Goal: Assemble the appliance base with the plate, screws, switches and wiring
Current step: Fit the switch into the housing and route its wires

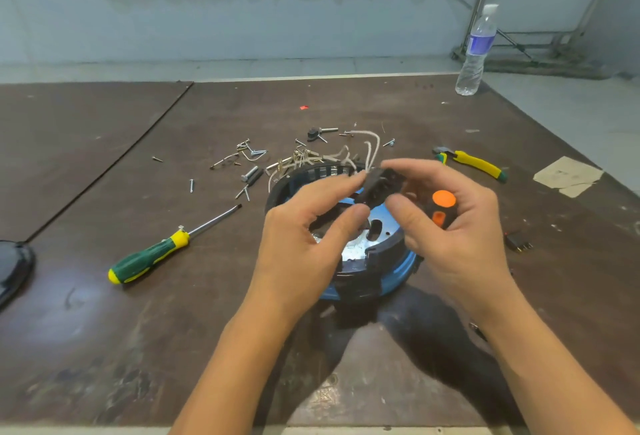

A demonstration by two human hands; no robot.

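A round black and blue appliance base (377, 263) with a shiny metal plate (356, 247) inside lies on the table in front of me. Above it, my left hand (304, 240) and my right hand (453, 227) both pinch a small black switch block (375, 185) with white wires (372, 147) rising from it. My right hand also holds a black screwdriver with an orange cap (443, 204) in its palm. Loose screws (247, 157) and brass terminals (298, 159) lie scattered behind the base.
A green and yellow screwdriver (162, 247) lies to the left, yellow-handled pliers (476, 164) to the right. A water bottle (476, 54) stands at the back right edge. A small black switch (517, 244), a paper scrap (568, 176) and a dark lid (14, 265) at far left are also here.
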